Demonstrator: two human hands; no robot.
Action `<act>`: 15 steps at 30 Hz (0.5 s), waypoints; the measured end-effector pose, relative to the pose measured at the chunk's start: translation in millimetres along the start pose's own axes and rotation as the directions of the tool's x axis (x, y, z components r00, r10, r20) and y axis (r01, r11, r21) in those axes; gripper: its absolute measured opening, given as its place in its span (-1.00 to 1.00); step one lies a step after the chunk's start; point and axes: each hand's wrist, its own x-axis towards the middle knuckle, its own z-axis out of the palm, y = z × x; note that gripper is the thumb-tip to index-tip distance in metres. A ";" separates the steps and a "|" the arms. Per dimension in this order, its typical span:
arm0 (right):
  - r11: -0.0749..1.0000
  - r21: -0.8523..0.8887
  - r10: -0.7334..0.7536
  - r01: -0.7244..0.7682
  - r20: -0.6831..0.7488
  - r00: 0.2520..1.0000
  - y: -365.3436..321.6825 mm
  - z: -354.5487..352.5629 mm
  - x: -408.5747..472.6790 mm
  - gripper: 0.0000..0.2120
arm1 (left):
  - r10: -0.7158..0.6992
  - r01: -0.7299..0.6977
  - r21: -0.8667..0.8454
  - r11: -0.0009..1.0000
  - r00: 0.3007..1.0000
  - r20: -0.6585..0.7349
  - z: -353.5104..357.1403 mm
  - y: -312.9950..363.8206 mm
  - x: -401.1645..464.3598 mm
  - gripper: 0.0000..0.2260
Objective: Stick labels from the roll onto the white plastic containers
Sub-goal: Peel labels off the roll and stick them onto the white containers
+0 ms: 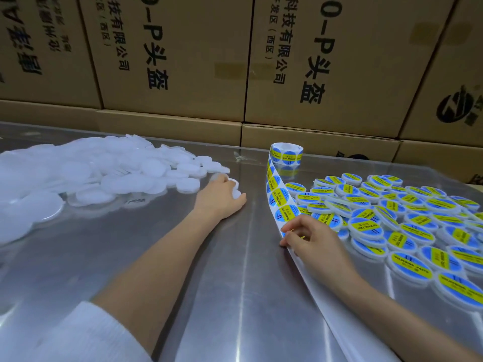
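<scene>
A: Our left hand (222,198) grips one or two blank white round plastic containers (236,190) at the edge of the white heap (104,165) on the shiny metal worktop (162,257).

B: And our right hand (311,240) pinches a blue-and-yellow round label (286,232) on the strip (277,194) trailing from the label roll (287,154).

A: If we peel fast, the label could curl onto itself or tear.

B: Or land crooked. Pulling the strip may also drag it across the labelled containers (392,218) just beside it.
</scene>
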 end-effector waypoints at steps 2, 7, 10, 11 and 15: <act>1.000 0.007 -0.001 0.001 -0.001 1.000 0.5 -0.4 0.2 -0.81 | 0.021 -0.021 -0.013 1.000 1.000 0.009 -4.0 3.1 -12.4 -0.72; 1.000 0.022 0.001 -0.002 0.006 1.000 0.7 -1.3 0.2 -0.81 | 0.064 -0.063 -0.034 0.997 0.997 0.038 -15.5 15.7 -52.3 -0.67; 0.997 0.079 -0.007 0.007 0.009 1.000 0.1 -3.4 0.1 -0.78 | 0.135 -0.133 -0.044 0.990 0.990 0.030 -20.5 22.7 -77.7 -0.64; 0.995 0.095 -0.014 0.013 0.015 1.000 0.0 -3.5 -0.2 -0.77 | 0.157 -0.156 -0.052 0.986 0.987 0.022 -21.9 24.7 -84.9 -0.64; 0.982 0.189 -0.015 0.005 0.053 0.998 -1.0 -3.5 -0.9 -0.78 | 0.195 -0.195 -0.071 0.978 0.981 -0.011 -25.6 32.2 -103.1 -0.64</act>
